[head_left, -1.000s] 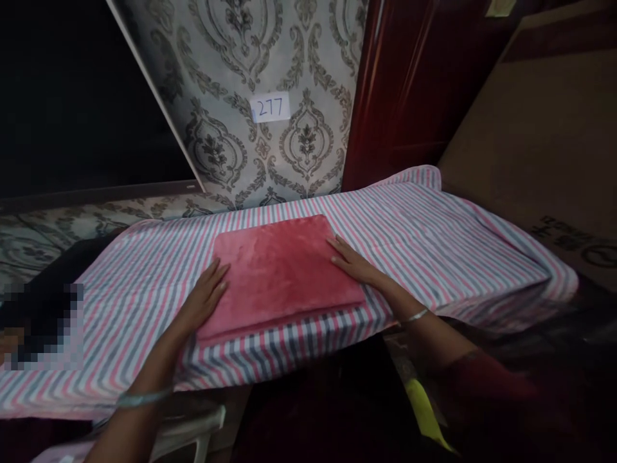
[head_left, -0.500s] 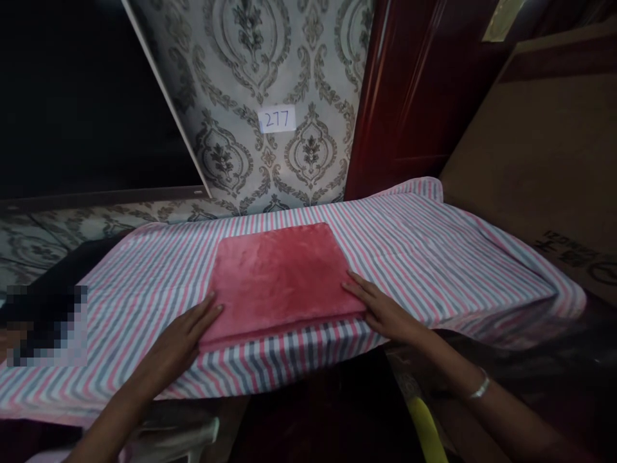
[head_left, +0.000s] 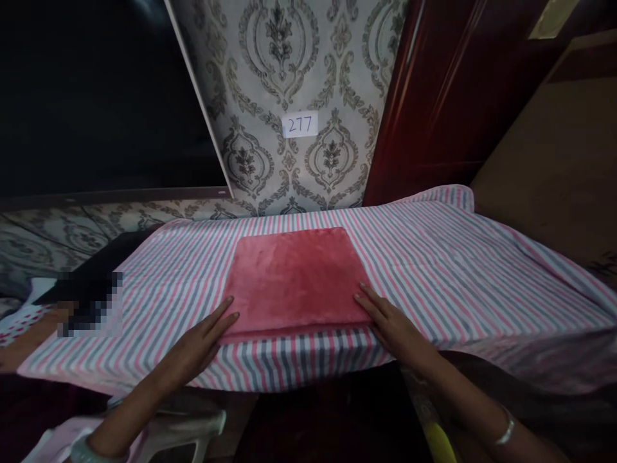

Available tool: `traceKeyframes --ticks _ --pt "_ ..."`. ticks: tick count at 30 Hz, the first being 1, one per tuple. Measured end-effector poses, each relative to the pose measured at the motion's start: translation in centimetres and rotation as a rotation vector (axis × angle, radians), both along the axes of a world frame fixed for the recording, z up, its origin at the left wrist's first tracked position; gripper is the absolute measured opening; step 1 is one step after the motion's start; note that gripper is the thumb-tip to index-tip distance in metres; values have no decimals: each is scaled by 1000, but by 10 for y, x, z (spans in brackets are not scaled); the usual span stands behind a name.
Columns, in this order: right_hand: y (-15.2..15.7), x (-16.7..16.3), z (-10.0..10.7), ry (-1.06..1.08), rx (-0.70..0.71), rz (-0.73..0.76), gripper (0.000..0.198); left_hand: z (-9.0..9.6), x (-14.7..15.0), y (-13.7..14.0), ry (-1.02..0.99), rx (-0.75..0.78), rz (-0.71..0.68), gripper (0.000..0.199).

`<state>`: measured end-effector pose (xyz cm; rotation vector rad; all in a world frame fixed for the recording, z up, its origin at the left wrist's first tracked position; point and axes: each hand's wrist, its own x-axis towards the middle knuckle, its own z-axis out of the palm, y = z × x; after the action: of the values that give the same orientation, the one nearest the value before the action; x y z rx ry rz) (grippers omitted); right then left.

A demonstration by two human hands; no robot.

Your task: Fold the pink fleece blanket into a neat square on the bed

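A folded pink plush cloth (head_left: pixel 299 276) lies flat at the front edge of the table, its fold layers showing along the near side. My left hand (head_left: pixel 200 341) rests at its near left corner, fingers stretched out and fingertips touching the edge. At the near right corner, my right hand (head_left: pixel 393 325) lies with extended fingers on the cloth's edge. Neither hand grips anything. Beneath the cloth spreads a striped tablecloth (head_left: pixel 443 270) in pink, grey and white.
A large dark screen (head_left: pixel 106 96) stands at the back left. Behind the table, a paper marked 277 (head_left: pixel 299 124) hangs on patterned wallpaper. A cardboard box (head_left: pixel 559 154) is on the right. Another person's arm (head_left: pixel 33 334), partly pixelated, is at the left edge. A white plastic stool (head_left: pixel 193 427) stands below.
The camera view has shifted, so the scene appears further right. Both hands stay at the sides of the pink cloth, which looks unchanged. More of the other person's arm shows at left.
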<state>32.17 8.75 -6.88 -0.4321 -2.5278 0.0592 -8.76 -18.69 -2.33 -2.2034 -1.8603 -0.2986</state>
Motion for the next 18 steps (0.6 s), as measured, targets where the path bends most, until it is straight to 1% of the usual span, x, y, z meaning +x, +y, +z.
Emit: traceKeyframes --ticks 4,7,9,13,16,18 --pt "2 -4 -4 32 84 -27 84 1 1 0 -34 -3 -10 86" --pt "4 -5 2 53 147 -11 78 2 3 -1 -41 7 -30 84" --pt "4 -5 6 66 153 7 73 1 6 -1 -62 15 -21 80" --pt "2 -7 7 68 131 -15 71 -6 12 1 -76 23 35 78" --pt "2 -11 2 81 132 -42 73 -14 10 6 -74 31 115 79" --pt "2 -15 1 97 137 -53 70 -20 9 9 -65 44 180 76"
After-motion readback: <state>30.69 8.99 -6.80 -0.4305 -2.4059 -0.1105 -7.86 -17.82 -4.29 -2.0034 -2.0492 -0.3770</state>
